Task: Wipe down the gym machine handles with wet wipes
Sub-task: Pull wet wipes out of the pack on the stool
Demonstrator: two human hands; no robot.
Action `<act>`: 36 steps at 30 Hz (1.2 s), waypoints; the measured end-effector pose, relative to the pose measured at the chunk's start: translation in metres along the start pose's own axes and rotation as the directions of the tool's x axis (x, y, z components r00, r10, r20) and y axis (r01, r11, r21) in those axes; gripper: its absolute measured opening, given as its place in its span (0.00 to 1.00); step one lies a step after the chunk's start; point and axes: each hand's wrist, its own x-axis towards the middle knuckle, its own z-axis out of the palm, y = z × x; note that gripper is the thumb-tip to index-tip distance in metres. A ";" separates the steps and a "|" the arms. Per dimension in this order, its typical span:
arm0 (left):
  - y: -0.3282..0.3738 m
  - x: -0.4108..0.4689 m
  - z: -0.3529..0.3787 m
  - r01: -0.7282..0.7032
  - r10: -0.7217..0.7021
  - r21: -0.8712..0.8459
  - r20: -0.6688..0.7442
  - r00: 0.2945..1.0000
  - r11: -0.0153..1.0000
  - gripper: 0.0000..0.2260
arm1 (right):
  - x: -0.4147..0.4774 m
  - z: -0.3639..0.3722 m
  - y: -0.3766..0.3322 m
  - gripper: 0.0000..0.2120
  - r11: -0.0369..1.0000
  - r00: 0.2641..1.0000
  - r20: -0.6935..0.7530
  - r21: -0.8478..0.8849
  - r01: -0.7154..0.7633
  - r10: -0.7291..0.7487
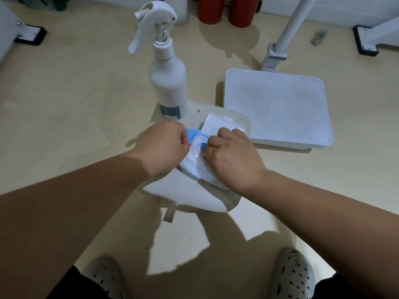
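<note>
Both my left hand (164, 145) and right hand (228, 156) pinch the wipes pack (195, 157) seal, spray bottle (167, 83) at twelve o'clock; I judge I'm opening it, next drawing a wipe.

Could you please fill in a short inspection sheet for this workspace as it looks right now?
Surface: white seat pad above a beige floor.
Job's things: wet wipes pack on the pad, flip lid open.
Clutter: spray bottle upright; white tray beside the pad.
Grippers: left hand and right hand both pinch at the pack's opening.
Cables: nothing seen.
Surroundings: white machine frame, two red cylinders.
</note>
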 end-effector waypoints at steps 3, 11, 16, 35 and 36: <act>0.001 -0.002 -0.001 -0.008 0.008 -0.005 -0.007 1.000 1.000 0.12 | 0.000 0.001 0.001 0.10 1.000 1.000 -0.014 -0.008 0.026 -0.026; 0.002 -0.002 -0.006 -0.004 0.004 -0.014 -0.005 1.000 1.000 0.10 | -0.003 0.008 0.008 0.09 0.978 0.995 0.052 0.186 -0.091 0.082; 0.005 -0.002 -0.006 -0.011 0.011 -0.004 -0.008 1.000 1.000 0.10 | -0.004 -0.002 0.014 0.02 0.946 0.987 0.106 0.291 -0.145 0.118; 0.006 -0.002 -0.003 -0.056 0.058 0.065 -0.022 0.998 0.996 0.14 | 0.001 -0.002 0.021 0.07 0.951 1.000 -0.008 0.307 -0.018 0.021; 0.006 -0.002 -0.003 -0.059 0.061 0.065 -0.027 0.998 0.996 0.14 | 0.001 -0.002 0.022 0.08 0.955 1.000 -0.015 0.296 -0.013 0.018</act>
